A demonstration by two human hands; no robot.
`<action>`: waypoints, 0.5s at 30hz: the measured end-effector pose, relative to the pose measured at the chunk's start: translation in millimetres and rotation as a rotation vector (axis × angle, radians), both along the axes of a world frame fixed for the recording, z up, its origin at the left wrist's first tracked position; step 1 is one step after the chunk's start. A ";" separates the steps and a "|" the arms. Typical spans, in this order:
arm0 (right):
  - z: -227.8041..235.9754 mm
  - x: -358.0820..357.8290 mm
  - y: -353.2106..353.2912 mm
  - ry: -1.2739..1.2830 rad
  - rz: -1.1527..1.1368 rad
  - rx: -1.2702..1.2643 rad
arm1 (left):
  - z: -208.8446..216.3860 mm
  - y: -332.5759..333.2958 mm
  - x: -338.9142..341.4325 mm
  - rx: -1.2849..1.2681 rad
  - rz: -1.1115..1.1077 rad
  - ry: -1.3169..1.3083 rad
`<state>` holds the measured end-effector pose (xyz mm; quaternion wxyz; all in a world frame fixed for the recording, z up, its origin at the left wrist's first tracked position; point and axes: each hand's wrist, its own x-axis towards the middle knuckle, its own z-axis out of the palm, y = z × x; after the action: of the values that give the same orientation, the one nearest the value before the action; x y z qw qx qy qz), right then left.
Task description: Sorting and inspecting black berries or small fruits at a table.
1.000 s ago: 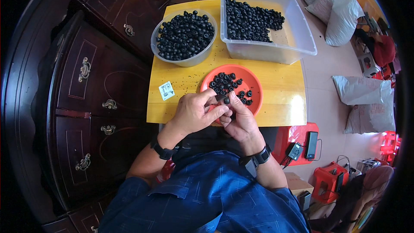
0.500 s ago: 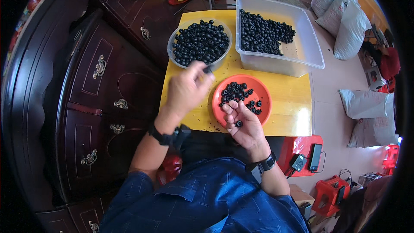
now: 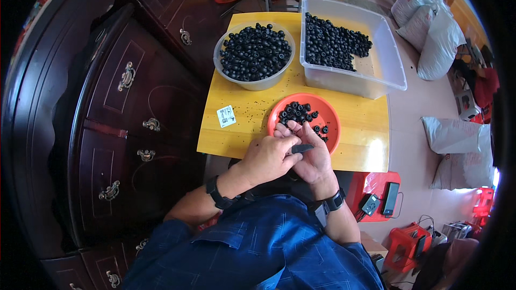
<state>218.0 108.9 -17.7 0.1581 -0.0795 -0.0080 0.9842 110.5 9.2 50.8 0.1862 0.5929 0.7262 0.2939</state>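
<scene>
Dark wooden cabinet (image 3: 115, 121) at left; white sacks (image 3: 442, 48) on floor (image 3: 406, 134) at right

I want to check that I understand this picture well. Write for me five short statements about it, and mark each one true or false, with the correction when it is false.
1. The round tub stands to the left of the rectangular bin. True.
2. The red plate has nothing in it. False: black pieces lie in the red plate.
3. The left hand holds a dark blade-like tool. True.
4. The white label lies to the right of the red plate. False: the white label lies to its left, on the yellow table.
5. The right hand is inside the rectangular bin. False: it is beside the left hand.
</scene>
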 end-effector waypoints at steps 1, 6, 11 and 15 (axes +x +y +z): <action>-0.4 0.3 0.2 0.010 -0.006 0.003 | -5.2 -0.1 0.9 0.018 0.018 0.001; 3.7 3.7 0.1 -0.090 -0.028 0.098 | -10.5 5.0 -7.1 0.087 0.033 0.004; 7.5 12.2 3.7 -0.247 -0.013 0.419 | 0.6 7.9 -18.7 0.160 0.063 0.034; 8.0 15.3 8.8 -0.258 0.002 0.479 | 6.2 8.0 -21.1 0.141 0.017 -0.007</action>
<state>233.3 117.6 -9.7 0.1689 -0.1643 -0.2609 0.9361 89.4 17.2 57.0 0.1438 0.5974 0.7081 0.3480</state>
